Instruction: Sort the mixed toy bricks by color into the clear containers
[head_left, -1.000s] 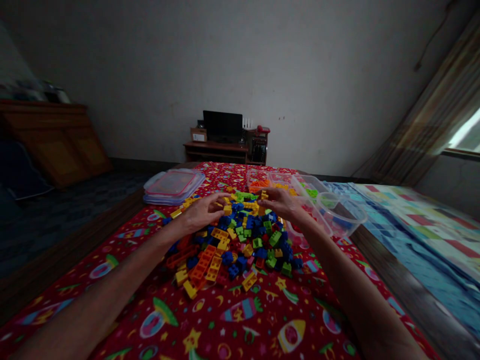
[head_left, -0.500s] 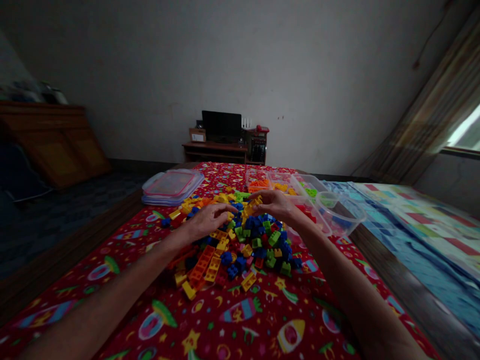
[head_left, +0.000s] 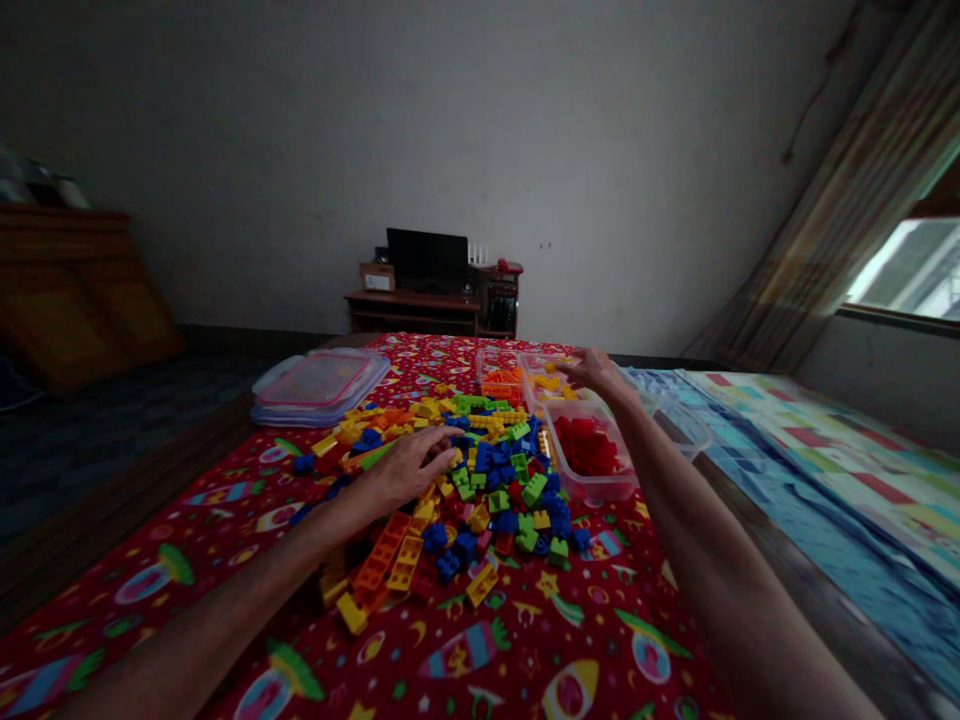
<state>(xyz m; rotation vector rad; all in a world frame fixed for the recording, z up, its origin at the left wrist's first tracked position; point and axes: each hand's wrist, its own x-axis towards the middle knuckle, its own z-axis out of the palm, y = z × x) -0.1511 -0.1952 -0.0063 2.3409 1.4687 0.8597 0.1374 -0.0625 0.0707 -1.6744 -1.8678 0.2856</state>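
Note:
A heap of toy building bricks [head_left: 487, 470] in yellow, blue, green, orange and red lies on the red patterned cloth. My left hand [head_left: 409, 468] rests over the heap's left side, thumb apart from the loosely bent fingers; no brick shows clearly in it. Stretched out to the far right, my right hand [head_left: 592, 370] is over a clear plastic box with yellow bricks [head_left: 551, 382] in it. Its fingers are apart and point down at the box; no held brick shows. Nearer me stands a clear box [head_left: 628, 480] with red bricks [head_left: 585, 447] inside.
Orange bricks [head_left: 502, 384] sit in another clear box at the back. Stacked plastic lids [head_left: 322, 382] lie on the left. A clear tub [head_left: 694, 430] is partly behind my right forearm. A bed [head_left: 795, 430] adjoins the right side; a monitor [head_left: 427, 260] stands beyond the table.
My right hand has moved from the heap, where it held yellow bricks, right and away to the box of yellow bricks. My left hand stays at the heap, slightly nearer me. The view has turned right.

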